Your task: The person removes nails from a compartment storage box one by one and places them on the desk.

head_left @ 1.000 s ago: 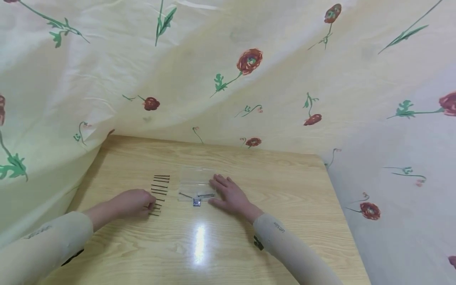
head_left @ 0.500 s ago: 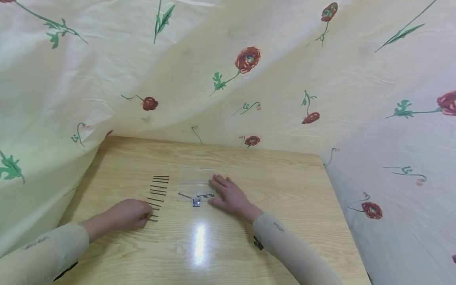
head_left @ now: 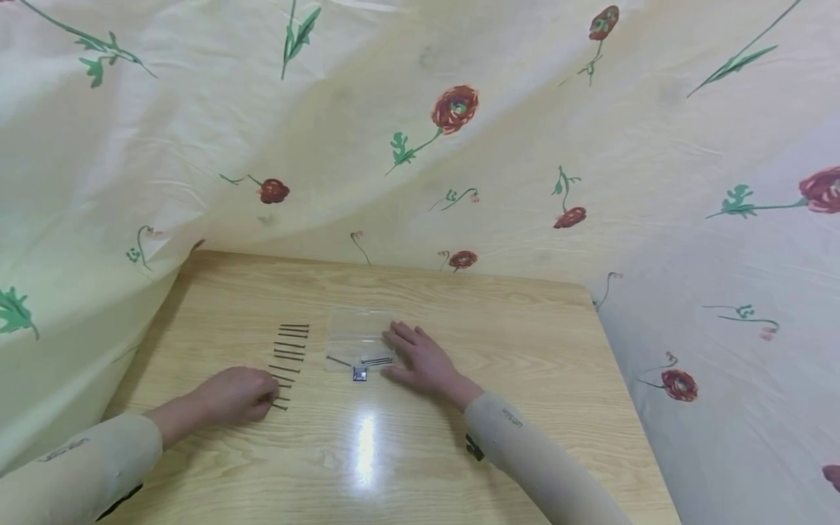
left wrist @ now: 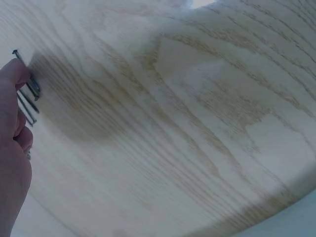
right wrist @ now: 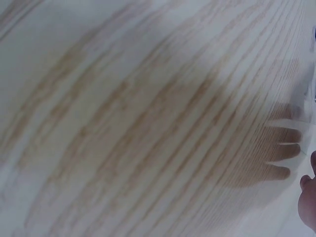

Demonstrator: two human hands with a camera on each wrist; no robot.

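both arms in long beige/cream sleeves, snug fabric, ending just above the wrists w/ hands bare. left sleeve has a small dark printed mark along the forearm, text too small to read, plus a black patch or strap edge on the underside near the elbow. right sleeve has the same kind of small dark print near the cuff & a black tab on its lower side. left hand & right hand: no gloves, rings or watch visible.

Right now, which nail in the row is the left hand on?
The nearest nail, at the row's near end; the left hand's fingertips touch it, the others lie farther back.
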